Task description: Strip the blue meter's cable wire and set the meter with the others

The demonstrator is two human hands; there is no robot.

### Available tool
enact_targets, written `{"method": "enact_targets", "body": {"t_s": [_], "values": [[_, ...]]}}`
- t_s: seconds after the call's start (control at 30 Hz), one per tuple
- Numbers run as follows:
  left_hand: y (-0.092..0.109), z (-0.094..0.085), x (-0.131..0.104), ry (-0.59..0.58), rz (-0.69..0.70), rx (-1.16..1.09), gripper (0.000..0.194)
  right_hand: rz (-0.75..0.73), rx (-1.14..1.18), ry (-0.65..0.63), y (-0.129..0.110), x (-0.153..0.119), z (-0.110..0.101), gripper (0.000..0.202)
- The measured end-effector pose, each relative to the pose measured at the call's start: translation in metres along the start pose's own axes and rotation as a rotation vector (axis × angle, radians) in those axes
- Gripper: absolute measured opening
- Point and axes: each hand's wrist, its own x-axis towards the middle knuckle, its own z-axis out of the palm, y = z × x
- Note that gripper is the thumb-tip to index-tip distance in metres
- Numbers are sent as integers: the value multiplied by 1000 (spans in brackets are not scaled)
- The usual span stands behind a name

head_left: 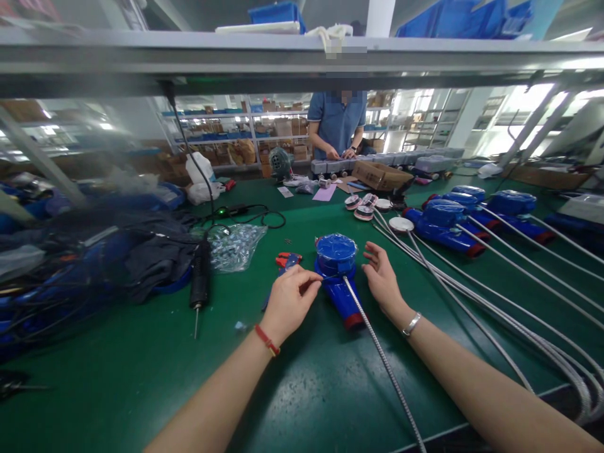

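A blue meter [337, 270] with a red end cap lies on the tabletop [141, 377]; the left hand [289, 301] pinches its side, and the right hand [381, 277] hovers open beside it.

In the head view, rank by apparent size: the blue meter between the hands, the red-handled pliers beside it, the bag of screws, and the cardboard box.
1. Bag of screws
2. Blue meter
3. Cardboard box, though it sits far back and is likely bigger in truth
4. Red-handled pliers, partly hidden by the left hand
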Motion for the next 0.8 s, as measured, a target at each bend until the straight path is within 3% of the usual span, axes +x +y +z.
{"method": "enact_targets", "body": {"t_s": [0.3, 0.53, 0.8], "values": [[1, 9, 1, 35, 35, -33, 14, -64, -63, 30, 1, 0, 0, 51], [7, 22, 10, 105, 50, -66, 13, -268, -174, 128, -32, -8, -4, 35], [13, 30, 7, 90, 47, -110, 7, -393, -274, 58, -49, -15, -8, 25]]}}
